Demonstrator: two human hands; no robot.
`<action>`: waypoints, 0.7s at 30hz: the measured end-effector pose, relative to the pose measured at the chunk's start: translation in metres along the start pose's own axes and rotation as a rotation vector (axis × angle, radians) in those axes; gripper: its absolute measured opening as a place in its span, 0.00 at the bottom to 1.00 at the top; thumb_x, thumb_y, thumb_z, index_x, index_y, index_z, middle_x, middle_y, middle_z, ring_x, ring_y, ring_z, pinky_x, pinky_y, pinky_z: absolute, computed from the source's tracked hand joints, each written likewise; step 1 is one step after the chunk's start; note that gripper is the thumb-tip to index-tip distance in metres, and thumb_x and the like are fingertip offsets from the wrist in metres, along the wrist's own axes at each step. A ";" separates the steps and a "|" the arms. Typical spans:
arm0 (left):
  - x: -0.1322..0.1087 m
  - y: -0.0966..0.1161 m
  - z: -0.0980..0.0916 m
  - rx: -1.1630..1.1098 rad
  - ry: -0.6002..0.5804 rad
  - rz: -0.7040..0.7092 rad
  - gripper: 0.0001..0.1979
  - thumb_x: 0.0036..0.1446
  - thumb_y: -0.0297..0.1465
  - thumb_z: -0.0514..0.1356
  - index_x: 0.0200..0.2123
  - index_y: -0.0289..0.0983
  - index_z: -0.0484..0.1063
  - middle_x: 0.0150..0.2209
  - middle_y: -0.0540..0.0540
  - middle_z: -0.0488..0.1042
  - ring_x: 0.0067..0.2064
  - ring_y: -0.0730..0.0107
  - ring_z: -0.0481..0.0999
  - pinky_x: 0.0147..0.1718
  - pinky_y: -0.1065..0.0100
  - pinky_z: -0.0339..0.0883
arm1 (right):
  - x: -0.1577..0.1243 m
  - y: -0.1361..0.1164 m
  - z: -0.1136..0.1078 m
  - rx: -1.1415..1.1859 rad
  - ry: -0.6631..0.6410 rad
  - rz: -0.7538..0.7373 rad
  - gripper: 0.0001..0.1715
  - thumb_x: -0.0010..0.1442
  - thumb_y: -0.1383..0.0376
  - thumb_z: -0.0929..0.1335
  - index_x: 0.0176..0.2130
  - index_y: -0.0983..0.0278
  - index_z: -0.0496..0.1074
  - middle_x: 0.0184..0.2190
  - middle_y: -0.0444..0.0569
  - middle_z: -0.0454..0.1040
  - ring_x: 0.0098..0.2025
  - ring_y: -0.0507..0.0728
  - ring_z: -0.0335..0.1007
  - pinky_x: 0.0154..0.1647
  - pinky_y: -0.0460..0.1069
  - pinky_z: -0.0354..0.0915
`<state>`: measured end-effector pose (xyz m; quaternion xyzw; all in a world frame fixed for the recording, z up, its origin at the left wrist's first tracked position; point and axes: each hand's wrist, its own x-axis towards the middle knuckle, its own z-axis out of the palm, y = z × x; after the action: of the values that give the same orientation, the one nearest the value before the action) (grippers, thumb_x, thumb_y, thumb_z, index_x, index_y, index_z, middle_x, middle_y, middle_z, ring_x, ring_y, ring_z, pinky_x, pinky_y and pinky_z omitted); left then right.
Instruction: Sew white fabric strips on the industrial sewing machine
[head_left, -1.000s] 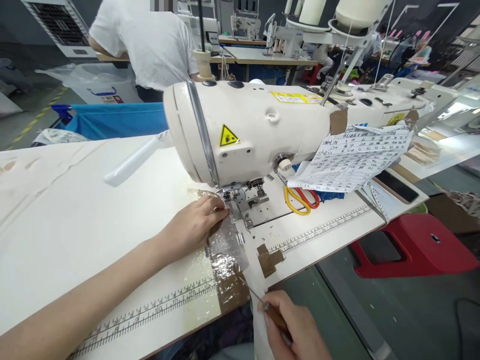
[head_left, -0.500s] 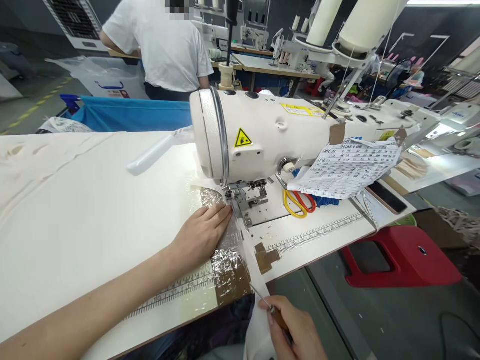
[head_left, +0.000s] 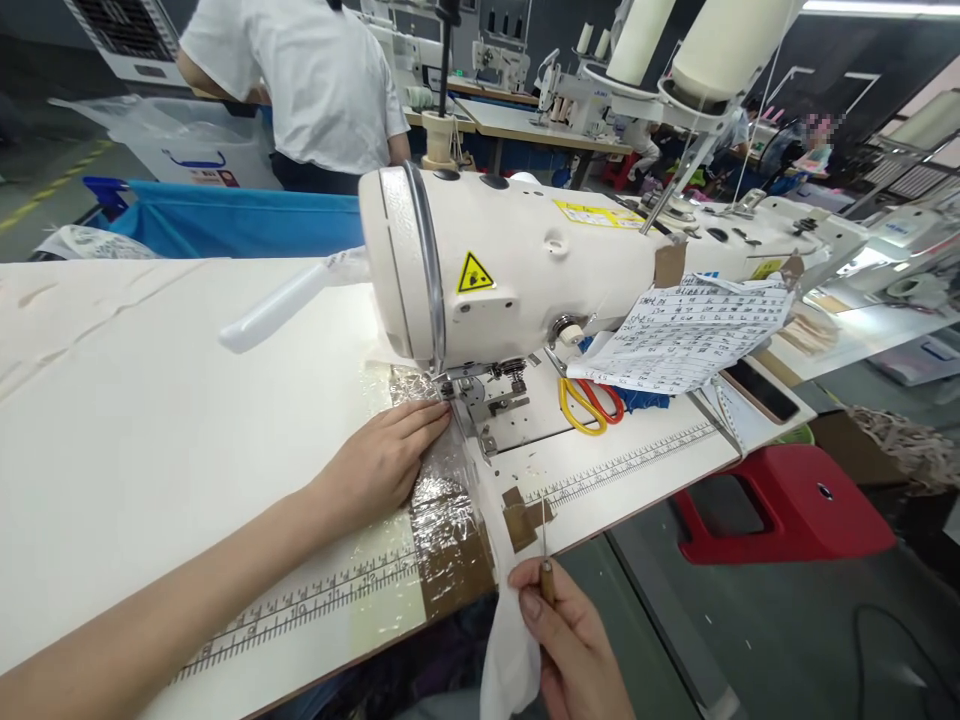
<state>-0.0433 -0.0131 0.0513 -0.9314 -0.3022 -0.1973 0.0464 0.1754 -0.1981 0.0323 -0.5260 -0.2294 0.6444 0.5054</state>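
White strip (head_left: 508, 640) pinched in right hand (head_left: 574, 640) — awl (head_left: 548, 582) gripped alongside, left hand (head_left: 386, 455) flat, fingertips (head_left: 439, 410) near strip's edge

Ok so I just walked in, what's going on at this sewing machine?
A person sits at the sewing machine, with their left hand laid on the table, fingertips close to the needle area. Their right hand holds a thin pointed tool by its wooden handle, next to a white strip that hangs over the front edge. Scissors with yellow and red handles lie to the right.
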 end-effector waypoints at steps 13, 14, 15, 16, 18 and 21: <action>0.013 0.011 0.001 0.151 0.017 -0.023 0.20 0.66 0.19 0.46 0.53 0.22 0.74 0.51 0.32 0.73 0.52 0.49 0.72 0.47 0.51 0.79 | -0.009 0.002 0.011 -0.585 0.140 -0.213 0.32 0.67 0.39 0.64 0.46 0.63 0.78 0.22 0.41 0.57 0.24 0.53 0.53 0.25 0.45 0.54; 0.014 0.010 0.000 0.145 0.023 -0.026 0.20 0.66 0.19 0.46 0.52 0.22 0.74 0.50 0.31 0.73 0.50 0.50 0.72 0.45 0.51 0.80 | -0.007 -0.001 0.011 -0.616 0.141 -0.251 0.31 0.68 0.41 0.64 0.46 0.63 0.78 0.21 0.41 0.58 0.24 0.53 0.55 0.25 0.45 0.56; 0.015 0.009 0.000 0.130 0.032 -0.023 0.19 0.67 0.20 0.46 0.51 0.21 0.74 0.48 0.31 0.73 0.48 0.51 0.72 0.43 0.51 0.80 | -0.004 -0.003 0.011 -0.638 0.134 -0.285 0.31 0.69 0.42 0.63 0.47 0.64 0.78 0.21 0.41 0.58 0.24 0.54 0.56 0.26 0.45 0.58; 0.015 0.007 0.000 0.103 0.046 -0.016 0.19 0.67 0.20 0.46 0.50 0.22 0.74 0.47 0.32 0.73 0.47 0.52 0.72 0.43 0.52 0.80 | -0.002 -0.005 0.011 -0.655 0.124 -0.314 0.30 0.69 0.43 0.63 0.48 0.64 0.78 0.21 0.42 0.59 0.25 0.54 0.58 0.27 0.45 0.60; 0.014 0.004 -0.001 0.014 0.076 0.007 0.19 0.67 0.19 0.45 0.49 0.24 0.74 0.45 0.34 0.73 0.46 0.55 0.72 0.43 0.55 0.79 | 0.002 -0.008 0.012 -0.681 0.098 -0.350 0.30 0.71 0.44 0.62 0.49 0.65 0.77 0.21 0.42 0.60 0.26 0.55 0.60 0.29 0.46 0.63; 0.011 0.000 -0.002 -0.136 0.092 0.038 0.18 0.67 0.18 0.46 0.50 0.28 0.73 0.47 0.37 0.73 0.49 0.59 0.72 0.47 0.59 0.77 | 0.005 -0.012 0.013 -0.707 0.068 -0.355 0.27 0.72 0.47 0.61 0.51 0.64 0.76 0.24 0.43 0.64 0.27 0.55 0.61 0.32 0.46 0.64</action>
<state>-0.0360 -0.0075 0.0574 -0.9279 -0.2681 -0.2592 0.0005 0.1689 -0.1864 0.0444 -0.6407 -0.5078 0.4106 0.4038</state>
